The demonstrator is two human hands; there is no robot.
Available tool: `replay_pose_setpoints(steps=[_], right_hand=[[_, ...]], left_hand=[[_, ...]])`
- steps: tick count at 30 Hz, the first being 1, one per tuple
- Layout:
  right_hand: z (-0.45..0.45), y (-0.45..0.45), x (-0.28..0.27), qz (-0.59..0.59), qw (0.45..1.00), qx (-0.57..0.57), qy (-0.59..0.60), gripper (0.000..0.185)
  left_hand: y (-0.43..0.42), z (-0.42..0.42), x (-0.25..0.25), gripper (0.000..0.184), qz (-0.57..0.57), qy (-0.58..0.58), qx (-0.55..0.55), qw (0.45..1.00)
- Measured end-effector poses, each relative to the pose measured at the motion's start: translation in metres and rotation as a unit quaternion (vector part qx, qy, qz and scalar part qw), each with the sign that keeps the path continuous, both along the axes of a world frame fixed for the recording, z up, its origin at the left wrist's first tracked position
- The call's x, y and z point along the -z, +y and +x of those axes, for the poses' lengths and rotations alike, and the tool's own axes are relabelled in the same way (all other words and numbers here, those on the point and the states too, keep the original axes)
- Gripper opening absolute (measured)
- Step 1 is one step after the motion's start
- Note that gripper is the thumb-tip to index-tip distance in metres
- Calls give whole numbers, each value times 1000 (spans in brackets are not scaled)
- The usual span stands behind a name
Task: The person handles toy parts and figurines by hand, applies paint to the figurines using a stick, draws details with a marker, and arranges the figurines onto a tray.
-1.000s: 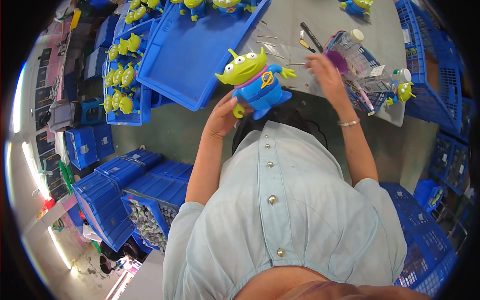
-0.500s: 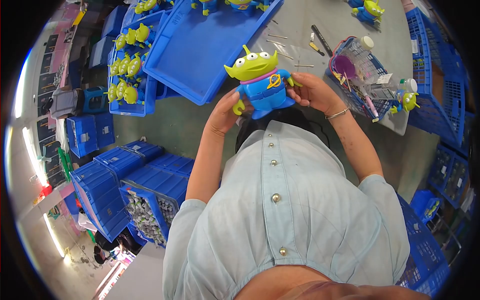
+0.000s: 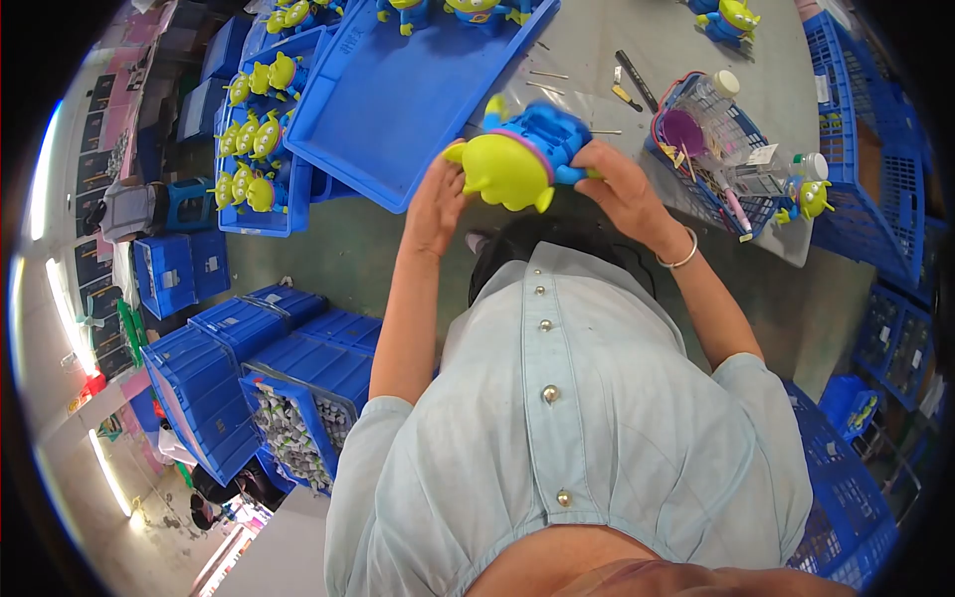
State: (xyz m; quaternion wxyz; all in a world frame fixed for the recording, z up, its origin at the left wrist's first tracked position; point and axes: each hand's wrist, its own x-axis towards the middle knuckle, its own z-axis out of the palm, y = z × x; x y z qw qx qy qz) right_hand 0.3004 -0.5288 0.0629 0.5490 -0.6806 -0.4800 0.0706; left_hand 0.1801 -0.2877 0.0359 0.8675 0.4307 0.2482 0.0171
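Observation:
A green-headed, blue-bodied three-eyed alien figure (image 3: 509,169) is tipped over between my hands, above the near edge of the table. Its head points down toward me, and its eyes are out of sight. My left hand (image 3: 436,207) is closed at the head's left side, by the ear, with its fingertips partly hidden. On the other side, my right hand (image 3: 627,194) pinches the figure's blue arm; a bracelet (image 3: 679,249) circles that wrist.
A blue tray (image 3: 383,109) with alien figures at its far end lies ahead-left, beside a bin (image 3: 298,214) of more figures. Cotton swabs (image 3: 546,88) and a black marker (image 3: 637,80) lie on the table (image 3: 587,40). At right stands a basket (image 3: 741,129) with bottles and a purple cup.
The figure has turned from upright, face showing, to tipped with its head toward me. My left hand has shifted from its arm to beside its head; my right hand stays on the other arm.

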Motion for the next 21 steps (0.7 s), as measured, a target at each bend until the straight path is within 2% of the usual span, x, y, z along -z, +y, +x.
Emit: replay_pose_setpoints(steps=[3, 11, 21], right_hand=[[-2, 2, -13, -58, 992, 52, -99, 30], [-3, 6, -7, -59, 988, 65, -130, 30], [-1, 35, -4, -31, 988, 17, -151, 30]], left_hand=[[10, -2, 5, 50, 6, -19, -5, 1000], [9, -4, 2, 47, 30, -23, 15, 999], [26, -23, 1, 50, 22, -16, -46, 999]])
